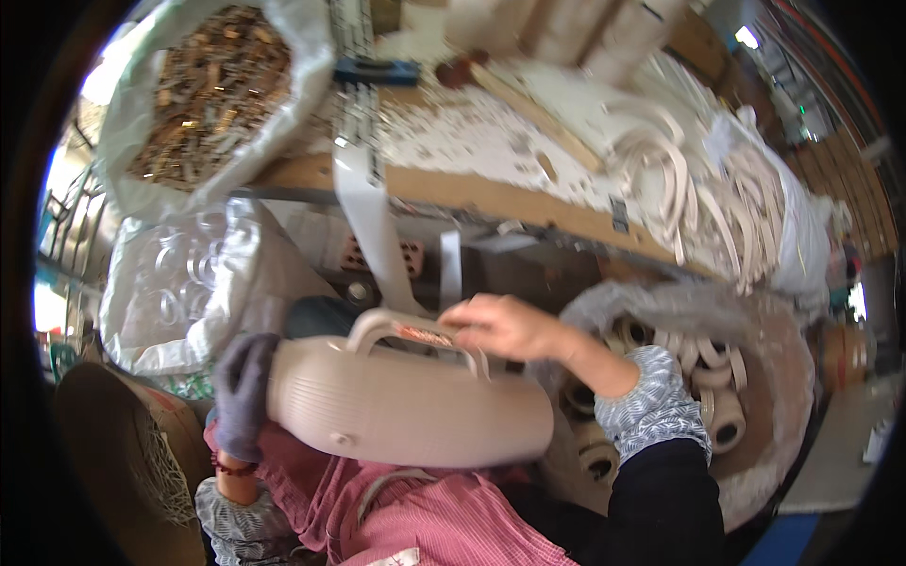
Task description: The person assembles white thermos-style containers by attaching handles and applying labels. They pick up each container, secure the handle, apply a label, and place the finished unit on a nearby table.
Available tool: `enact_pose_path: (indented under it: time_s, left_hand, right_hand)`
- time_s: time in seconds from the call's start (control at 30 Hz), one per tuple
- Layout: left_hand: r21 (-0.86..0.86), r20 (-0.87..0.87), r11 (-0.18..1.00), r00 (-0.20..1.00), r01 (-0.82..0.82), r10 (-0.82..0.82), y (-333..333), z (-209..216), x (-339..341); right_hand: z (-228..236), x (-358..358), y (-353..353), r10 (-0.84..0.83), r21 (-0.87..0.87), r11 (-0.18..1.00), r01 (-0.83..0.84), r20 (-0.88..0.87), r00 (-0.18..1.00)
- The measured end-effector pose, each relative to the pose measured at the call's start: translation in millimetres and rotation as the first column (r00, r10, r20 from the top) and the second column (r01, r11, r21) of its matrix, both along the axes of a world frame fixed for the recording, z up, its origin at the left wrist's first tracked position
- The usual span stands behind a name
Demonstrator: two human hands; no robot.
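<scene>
A large beige ribbed vacuum flask casing lies on its side across my lap. Its arched carrying handle faces away from me, with a shiny copper-coloured strip along its top. My left hand, in a dark grey glove, grips the casing's left end; its fingertips are partly hidden. My bare right hand is over the right part of the handle, fingers stretched loosely to the left, their tips at the strip's end. The hand is slightly blurred, and its thumb is hidden.
A workbench crosses ahead, holding a sack of copper-coloured pieces and beige curved handles. A bag of clear rings stands left, above a cardboard drum. At right, a plastic-lined container holds beige parts. White backing tape hangs down.
</scene>
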State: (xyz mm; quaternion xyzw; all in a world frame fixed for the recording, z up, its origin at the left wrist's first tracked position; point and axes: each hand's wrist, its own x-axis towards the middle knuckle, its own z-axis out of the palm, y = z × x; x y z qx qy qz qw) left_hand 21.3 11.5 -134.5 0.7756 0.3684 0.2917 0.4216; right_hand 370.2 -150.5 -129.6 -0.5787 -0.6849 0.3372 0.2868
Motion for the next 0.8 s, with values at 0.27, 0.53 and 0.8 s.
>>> enact_pose_path:
  time_s: [0.27,0.53,0.8]
  left_hand:
    - [0.37,-0.501,0.901,0.865,0.225,-0.01,37,-4,-76]
    - [0.103,-0.136,0.952,0.944,-0.29,0.302,6,-43,-122]
    - [-0.477,0.346,0.826,0.799,-0.301,0.492,10,-67,-146]
  right_hand:
    - [-126,132,-251,-0.689,-0.814,0.24,0.528,0.241,0.684]
    - [-275,100,-329,-0.198,-0.472,0.074,0.878,0.856,0.477]
    - [28,106,-193,-0.611,-0.261,0.791,0.553,-0.292,0.736]
